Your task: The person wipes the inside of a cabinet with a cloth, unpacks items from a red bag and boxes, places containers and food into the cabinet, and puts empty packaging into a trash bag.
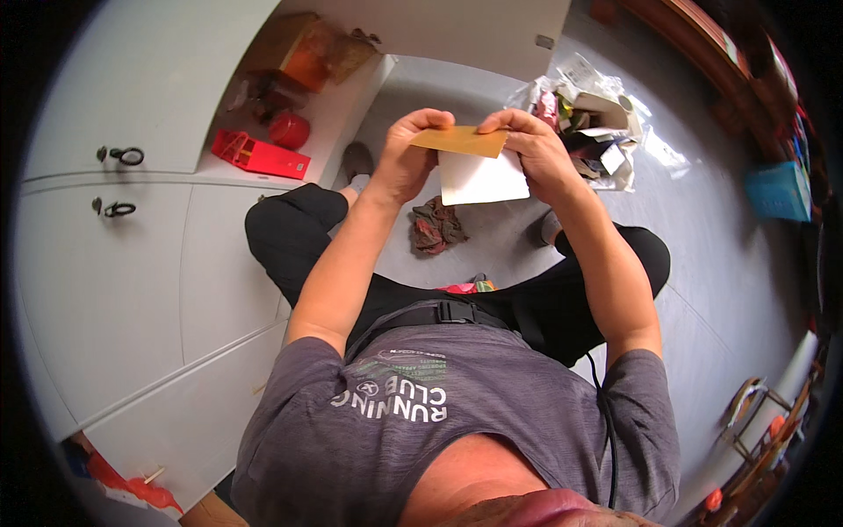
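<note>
In front of me, above the floor, both hands hold a folded card. Its upper panel is golden brown and its lower panel is white. My left hand grips the left side, with the thumb at the brown panel's upper edge. On the right side, my right hand pinches the card between thumb and fingers. The fingers behind the card are partly hidden. Beneath it, a crumpled brown and red cloth lies on the grey floor between my feet.
To the left, an open white cabinet holds a red box, a round red container and an orange-brown box. Its open door extends across the top. Packaging waste is heaped at right, with a blue box beyond.
</note>
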